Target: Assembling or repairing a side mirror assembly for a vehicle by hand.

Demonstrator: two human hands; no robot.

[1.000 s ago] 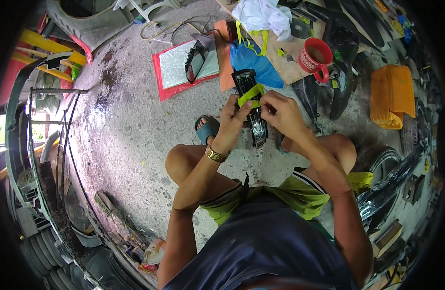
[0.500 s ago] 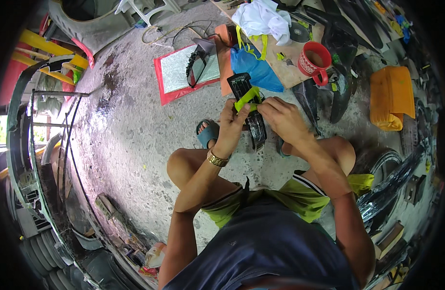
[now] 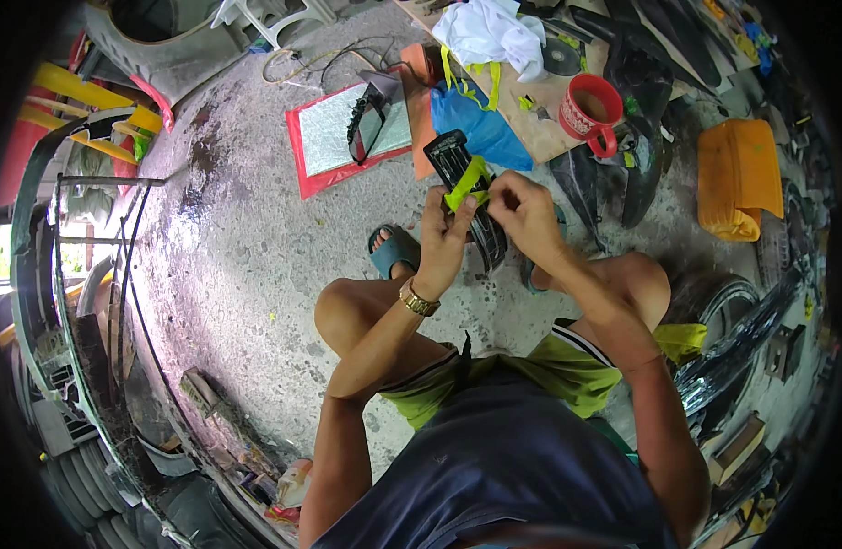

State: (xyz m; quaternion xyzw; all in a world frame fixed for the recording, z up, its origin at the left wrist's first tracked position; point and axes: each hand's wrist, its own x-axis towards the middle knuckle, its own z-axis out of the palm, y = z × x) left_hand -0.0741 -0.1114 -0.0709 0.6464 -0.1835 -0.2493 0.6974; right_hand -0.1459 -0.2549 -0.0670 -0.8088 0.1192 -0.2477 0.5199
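Between my knees I hold a long, glossy black plastic part (image 3: 449, 157) tilted above the floor. A lime-yellow strip, perhaps tape (image 3: 473, 174), crosses its middle. My left hand (image 3: 442, 224) is closed round the part's left side, its thumb pressed on the strip; a gold watch (image 3: 419, 299) is on that wrist. My right hand (image 3: 524, 209) is at the part's right edge, fingers bent in a pinch beside the strip. What lies between those fingertips is hidden.
Ahead, a black-framed piece (image 3: 367, 131) rests on a silver sheet with red edging (image 3: 302, 151). A board (image 3: 542, 137) bears a red mug (image 3: 591, 112) and white cloth (image 3: 491, 35); a blue bag (image 3: 480, 128) lies beside it. An orange container (image 3: 740, 180) stands right, a metal frame (image 3: 64, 302) left.
The black part has tipped slightly, its far end going left. My right hand's fingers have curled in more and the hand has turned more upright. My left hand keeps its hold.
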